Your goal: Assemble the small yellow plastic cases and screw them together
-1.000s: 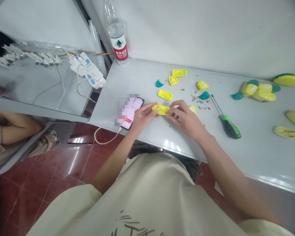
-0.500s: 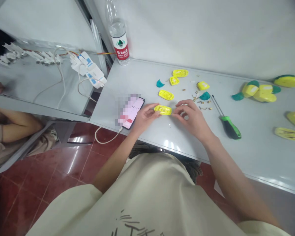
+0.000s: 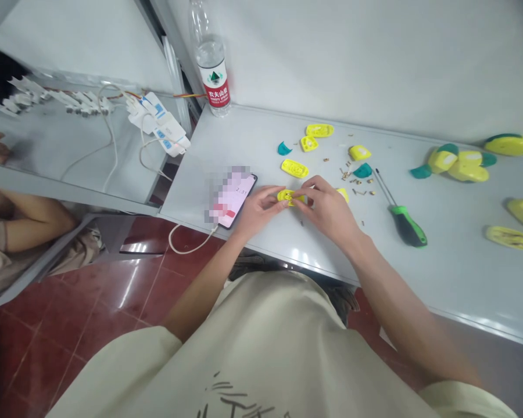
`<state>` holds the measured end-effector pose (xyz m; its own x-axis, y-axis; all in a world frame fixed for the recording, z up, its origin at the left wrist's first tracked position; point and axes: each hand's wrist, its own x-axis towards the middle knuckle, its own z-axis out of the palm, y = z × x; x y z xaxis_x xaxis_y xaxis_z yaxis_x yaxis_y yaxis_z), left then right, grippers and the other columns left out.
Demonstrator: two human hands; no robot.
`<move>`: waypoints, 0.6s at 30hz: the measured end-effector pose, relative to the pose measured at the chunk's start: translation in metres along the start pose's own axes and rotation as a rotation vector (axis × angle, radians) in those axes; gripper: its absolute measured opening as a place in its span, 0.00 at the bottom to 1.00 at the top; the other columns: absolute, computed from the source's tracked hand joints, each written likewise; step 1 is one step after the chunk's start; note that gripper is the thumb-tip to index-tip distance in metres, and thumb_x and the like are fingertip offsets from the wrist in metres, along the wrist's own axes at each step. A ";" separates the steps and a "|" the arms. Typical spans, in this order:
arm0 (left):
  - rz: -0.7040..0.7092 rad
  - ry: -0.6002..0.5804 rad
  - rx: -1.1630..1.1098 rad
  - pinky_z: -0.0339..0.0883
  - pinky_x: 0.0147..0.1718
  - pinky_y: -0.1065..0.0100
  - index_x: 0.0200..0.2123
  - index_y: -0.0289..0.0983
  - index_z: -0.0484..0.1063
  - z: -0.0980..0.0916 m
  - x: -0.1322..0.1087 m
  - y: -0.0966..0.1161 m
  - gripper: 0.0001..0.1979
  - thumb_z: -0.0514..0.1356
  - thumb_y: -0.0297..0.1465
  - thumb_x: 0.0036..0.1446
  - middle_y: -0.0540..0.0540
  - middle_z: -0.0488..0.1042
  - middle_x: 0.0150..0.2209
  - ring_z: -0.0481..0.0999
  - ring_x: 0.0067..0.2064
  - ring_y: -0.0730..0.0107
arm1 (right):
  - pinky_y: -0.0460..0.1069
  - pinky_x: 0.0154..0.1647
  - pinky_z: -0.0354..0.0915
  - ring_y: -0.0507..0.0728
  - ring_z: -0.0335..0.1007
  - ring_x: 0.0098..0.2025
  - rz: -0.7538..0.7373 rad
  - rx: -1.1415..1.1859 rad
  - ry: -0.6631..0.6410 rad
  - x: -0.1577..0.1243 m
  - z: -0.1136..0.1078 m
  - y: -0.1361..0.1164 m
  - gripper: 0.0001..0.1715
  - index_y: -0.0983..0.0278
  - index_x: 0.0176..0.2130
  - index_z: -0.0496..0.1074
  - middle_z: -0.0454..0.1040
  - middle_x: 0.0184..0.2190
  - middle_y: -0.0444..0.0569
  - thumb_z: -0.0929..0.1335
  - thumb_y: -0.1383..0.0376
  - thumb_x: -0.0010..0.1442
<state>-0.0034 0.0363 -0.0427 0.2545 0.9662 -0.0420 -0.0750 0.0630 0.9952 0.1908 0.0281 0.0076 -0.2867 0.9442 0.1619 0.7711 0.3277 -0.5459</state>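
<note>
**A small yellow shell (image 3: 286,197) sat in both hands**

A long white table (image 3: 440,273) held many yellow and green plastic parts. The shell was well left of the green-handled screwdriver (image 3: 407,226). The left hand (image 3: 259,212) was half shut and pinched one end of the shell. The right hand (image 3: 326,212) was half shut too, and its fingers (image 3: 305,194) pressed on the other end. Tiny brass bits (image 3: 346,174) lay just past the right hand.

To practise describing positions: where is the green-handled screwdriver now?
In the head view, the green-handled screwdriver lies on the bench, right of the right hand, its tip near a teal plastic piece.
</note>
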 end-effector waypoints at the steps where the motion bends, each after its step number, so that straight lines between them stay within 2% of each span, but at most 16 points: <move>1: 0.006 0.002 0.012 0.78 0.47 0.66 0.53 0.40 0.76 0.000 0.000 -0.001 0.23 0.69 0.40 0.54 0.42 0.74 0.54 0.81 0.45 0.68 | 0.53 0.30 0.65 0.54 0.70 0.28 -0.001 -0.030 -0.006 0.001 0.000 0.001 0.11 0.60 0.41 0.79 0.73 0.43 0.52 0.67 0.61 0.65; 9: 0.064 0.036 0.179 0.77 0.45 0.71 0.51 0.39 0.76 0.004 0.000 0.001 0.21 0.67 0.41 0.57 0.43 0.75 0.52 0.80 0.42 0.73 | 0.51 0.25 0.55 0.54 0.68 0.28 -0.130 -0.315 -0.080 0.002 0.001 0.008 0.16 0.62 0.45 0.78 0.75 0.44 0.52 0.62 0.61 0.68; 13: 0.062 0.051 0.226 0.76 0.45 0.71 0.51 0.37 0.76 0.006 -0.001 0.004 0.22 0.66 0.42 0.58 0.41 0.76 0.51 0.80 0.42 0.72 | 0.50 0.27 0.56 0.52 0.66 0.27 -0.233 -0.428 -0.079 0.002 -0.001 0.015 0.19 0.63 0.47 0.76 0.76 0.45 0.52 0.59 0.60 0.71; 18: 0.078 0.054 0.270 0.76 0.45 0.69 0.51 0.37 0.77 0.008 -0.001 0.006 0.21 0.66 0.43 0.58 0.41 0.76 0.50 0.80 0.42 0.71 | 0.50 0.31 0.59 0.52 0.70 0.33 -0.368 -0.448 -0.078 0.001 -0.004 0.027 0.18 0.64 0.47 0.74 0.76 0.46 0.52 0.58 0.63 0.72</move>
<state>0.0035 0.0337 -0.0355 0.2053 0.9780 0.0378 0.1692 -0.0735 0.9828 0.2135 0.0383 -0.0041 -0.6093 0.7660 0.2051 0.7731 0.6313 -0.0612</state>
